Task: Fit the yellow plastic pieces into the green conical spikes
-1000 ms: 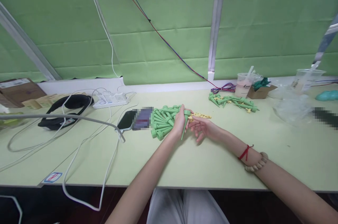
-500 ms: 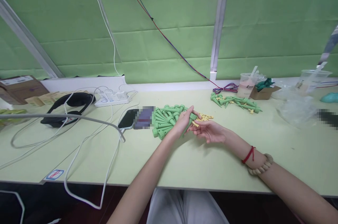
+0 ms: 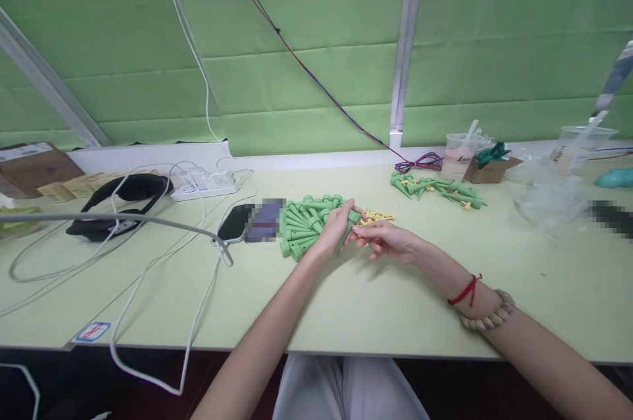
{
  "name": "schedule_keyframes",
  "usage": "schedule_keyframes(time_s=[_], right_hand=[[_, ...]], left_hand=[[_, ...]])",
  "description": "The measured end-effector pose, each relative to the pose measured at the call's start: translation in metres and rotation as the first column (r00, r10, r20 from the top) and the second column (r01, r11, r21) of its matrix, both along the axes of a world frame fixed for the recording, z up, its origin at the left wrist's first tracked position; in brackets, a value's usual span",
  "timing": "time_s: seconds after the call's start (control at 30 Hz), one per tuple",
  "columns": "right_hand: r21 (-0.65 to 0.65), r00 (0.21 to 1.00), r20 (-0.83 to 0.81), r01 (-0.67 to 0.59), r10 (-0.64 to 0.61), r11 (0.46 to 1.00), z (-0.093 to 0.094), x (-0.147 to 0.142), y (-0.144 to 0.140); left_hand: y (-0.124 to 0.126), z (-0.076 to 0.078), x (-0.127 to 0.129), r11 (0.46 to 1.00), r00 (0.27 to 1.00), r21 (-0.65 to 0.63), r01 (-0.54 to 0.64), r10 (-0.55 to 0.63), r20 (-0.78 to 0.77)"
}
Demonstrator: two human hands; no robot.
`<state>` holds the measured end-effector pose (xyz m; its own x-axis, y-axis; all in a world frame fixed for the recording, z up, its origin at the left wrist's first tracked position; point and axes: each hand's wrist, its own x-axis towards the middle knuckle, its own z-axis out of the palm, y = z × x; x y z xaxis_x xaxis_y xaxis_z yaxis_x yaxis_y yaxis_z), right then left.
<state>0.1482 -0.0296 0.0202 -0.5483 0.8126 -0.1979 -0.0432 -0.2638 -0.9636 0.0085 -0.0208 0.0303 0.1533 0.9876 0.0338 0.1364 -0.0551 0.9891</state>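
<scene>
My left hand (image 3: 337,222) is closed around a green plastic spike (image 3: 352,217), its wider capped end showing above the fingers and the tapered part pointing down below them. From the right, my right hand (image 3: 383,239) meets it, thumb and forefinger pinched on a small yellow plug (image 3: 355,235) against the side of the spike. The fingers mostly hide the plug. A heap of similar green spikes (image 3: 301,225) lies just left of and beneath my left hand. Behind my right hand is a pile of small yellow plugs (image 3: 380,215).
Farther right lie green spikes with yellow plugs (image 3: 435,189), near a drink cup (image 3: 457,156) and a small cardboard box (image 3: 492,171). A phone (image 3: 236,222), headphones (image 3: 119,206), a power strip (image 3: 205,184) and loose white cables (image 3: 185,314) occupy the left.
My right hand has brought the yellow plug left, up against the green spike in my left hand. The whole view has shifted slightly.
</scene>
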Motion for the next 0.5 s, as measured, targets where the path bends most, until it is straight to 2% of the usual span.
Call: schedule_keyframes(time_s=[0.1,0.2,0.23,0.27,0.33,0.37,0.4,0.43,0.47,0.5], right_hand=[[0.173,0.984,0.157,0.055,-0.083,0.983,0.003,-0.001,-0.003],[0.374,0.93,0.325,0.044,-0.175,0.926,-0.001,-0.003,-0.005],[0.465,0.897,0.379,0.028,-0.227,0.885,-0.004,-0.004,-0.005],[0.573,0.854,0.424,0.005,-0.301,0.82,-0.008,-0.005,-0.004],[0.779,0.753,0.449,-0.066,-0.48,0.624,-0.015,-0.007,-0.003],[0.846,0.713,0.428,-0.101,-0.555,0.523,-0.019,-0.008,-0.002],[0.887,0.691,0.397,-0.12,-0.604,0.445,-0.021,-0.009,-0.002],[0.908,0.691,0.365,-0.117,-0.624,0.403,-0.023,-0.009,-0.001],[0.914,0.707,0.335,-0.085,-0.622,0.396,-0.023,-0.009,0.0],[0.907,0.732,0.308,-0.033,-0.607,0.421,-0.023,-0.009,0.0]], left_hand=[[0.003,-0.004,-0.001,1.0,0.998,-0.02,0.023,-0.024,-0.059],[0.005,-0.013,0.001,0.998,0.99,-0.054,-0.017,0.009,-0.14],[0.005,-0.016,0.002,0.997,0.985,-0.067,-0.038,0.026,-0.171],[0.004,-0.019,0.003,0.995,0.979,-0.075,-0.063,0.048,-0.197],[0.004,-0.023,0.005,0.991,0.971,-0.073,-0.114,0.095,-0.219],[0.004,-0.024,0.005,0.989,0.971,-0.06,-0.132,0.116,-0.21],[0.005,-0.024,0.006,0.989,0.973,-0.039,-0.143,0.134,-0.186],[0.005,-0.023,0.006,0.988,0.977,-0.014,-0.151,0.147,-0.152],[0.005,-0.022,0.006,0.988,0.981,0.009,-0.156,0.156,-0.114],[0.005,-0.02,0.006,0.986,0.984,0.029,-0.162,0.164,-0.075]])
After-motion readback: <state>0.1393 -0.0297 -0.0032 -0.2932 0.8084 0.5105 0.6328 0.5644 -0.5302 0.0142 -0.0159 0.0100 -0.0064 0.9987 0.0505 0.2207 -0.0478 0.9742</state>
